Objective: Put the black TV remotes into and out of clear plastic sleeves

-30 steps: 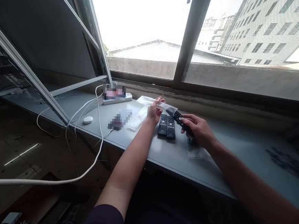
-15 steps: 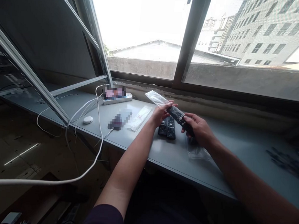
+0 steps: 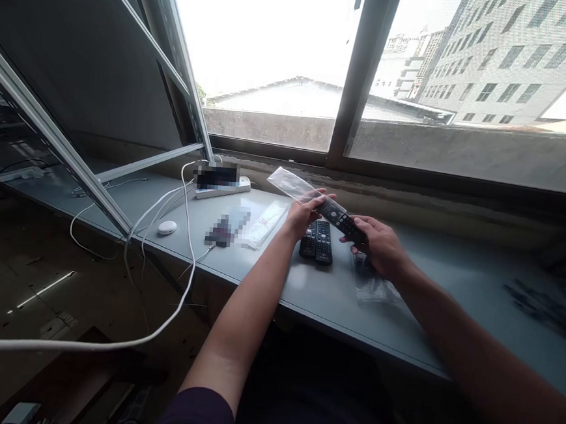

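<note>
A black remote control (image 3: 345, 222) is held slantwise above the table between both hands, its upper part inside a clear plastic sleeve (image 3: 290, 183). The fingers of my left hand (image 3: 304, 215) are closed round the sleeve and the remote's upper end. My right hand (image 3: 381, 242) grips the remote's lower end between thumb and fingers. Below them, two more black remotes (image 3: 316, 244) lie side by side on the tabletop. Under my right hand rests a crumpled clear plastic bag (image 3: 375, 290), partly hidden by the wrist.
Flat clear sleeves (image 3: 265, 225) lie left of my left forearm, near a blurred-out device (image 3: 225, 228) on a cable. Farther left are a white round gadget (image 3: 167, 228), a power strip (image 3: 223, 188) and loose white cables (image 3: 191, 263). Dark items (image 3: 547, 311) lie at the right.
The remote has slid farther up and left into the sleeve, with my right hand shifting slightly along. The sleeve's free end has moved a little to the left.
</note>
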Demonstrator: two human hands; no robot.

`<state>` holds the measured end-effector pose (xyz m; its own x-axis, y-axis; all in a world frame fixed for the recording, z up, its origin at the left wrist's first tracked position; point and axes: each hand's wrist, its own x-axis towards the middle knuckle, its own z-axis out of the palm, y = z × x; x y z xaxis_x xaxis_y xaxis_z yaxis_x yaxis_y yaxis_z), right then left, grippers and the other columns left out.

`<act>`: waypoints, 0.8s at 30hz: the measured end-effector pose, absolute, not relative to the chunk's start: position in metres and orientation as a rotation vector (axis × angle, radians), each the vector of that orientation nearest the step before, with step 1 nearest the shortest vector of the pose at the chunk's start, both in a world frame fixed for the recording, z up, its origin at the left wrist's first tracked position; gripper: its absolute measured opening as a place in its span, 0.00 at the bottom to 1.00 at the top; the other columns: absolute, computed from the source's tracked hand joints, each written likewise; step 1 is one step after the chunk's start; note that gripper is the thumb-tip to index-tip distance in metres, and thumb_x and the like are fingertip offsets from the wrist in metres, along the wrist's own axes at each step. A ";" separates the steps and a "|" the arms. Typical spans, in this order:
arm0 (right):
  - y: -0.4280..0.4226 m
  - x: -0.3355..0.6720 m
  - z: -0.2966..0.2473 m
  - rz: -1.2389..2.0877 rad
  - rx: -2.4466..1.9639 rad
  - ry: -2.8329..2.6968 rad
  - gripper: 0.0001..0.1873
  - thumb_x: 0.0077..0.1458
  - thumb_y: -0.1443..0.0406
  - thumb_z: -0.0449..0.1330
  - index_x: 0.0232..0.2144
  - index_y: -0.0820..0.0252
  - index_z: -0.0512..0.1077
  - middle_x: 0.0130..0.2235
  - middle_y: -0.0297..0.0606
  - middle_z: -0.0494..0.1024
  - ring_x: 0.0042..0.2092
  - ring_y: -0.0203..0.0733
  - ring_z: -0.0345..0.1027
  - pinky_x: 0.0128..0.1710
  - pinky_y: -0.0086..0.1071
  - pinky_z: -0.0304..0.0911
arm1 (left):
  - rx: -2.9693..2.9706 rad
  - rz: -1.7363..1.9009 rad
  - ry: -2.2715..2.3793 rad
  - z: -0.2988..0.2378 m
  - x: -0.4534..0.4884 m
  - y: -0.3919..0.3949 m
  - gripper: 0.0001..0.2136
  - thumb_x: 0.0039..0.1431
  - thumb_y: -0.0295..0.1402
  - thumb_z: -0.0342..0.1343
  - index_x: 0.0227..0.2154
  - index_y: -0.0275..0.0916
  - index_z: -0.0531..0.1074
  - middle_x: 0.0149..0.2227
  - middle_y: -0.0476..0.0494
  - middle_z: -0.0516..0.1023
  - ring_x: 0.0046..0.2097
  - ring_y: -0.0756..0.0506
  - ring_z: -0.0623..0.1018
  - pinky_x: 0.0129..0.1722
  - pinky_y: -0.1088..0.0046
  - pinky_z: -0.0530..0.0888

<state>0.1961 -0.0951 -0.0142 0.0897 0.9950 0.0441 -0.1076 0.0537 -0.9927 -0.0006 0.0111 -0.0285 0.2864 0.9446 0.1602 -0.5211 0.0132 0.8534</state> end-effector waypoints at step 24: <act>-0.090 0.197 -0.019 1.154 -1.088 -0.851 0.05 0.64 0.72 0.75 0.40 0.60 0.85 0.40 0.39 0.89 0.35 0.41 0.88 0.44 0.29 0.87 | 0.786 1.280 0.573 -0.027 0.001 0.014 0.18 0.61 0.41 0.76 0.50 0.40 0.86 0.57 0.38 0.88 0.45 0.47 0.86 0.31 0.79 0.75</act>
<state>0.1970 -0.0898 -0.0191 0.2214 0.9751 -0.0151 -0.2740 0.0474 -0.9606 0.0010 0.0136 -0.0266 0.2107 0.9764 0.0477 -0.6155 0.0947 0.7825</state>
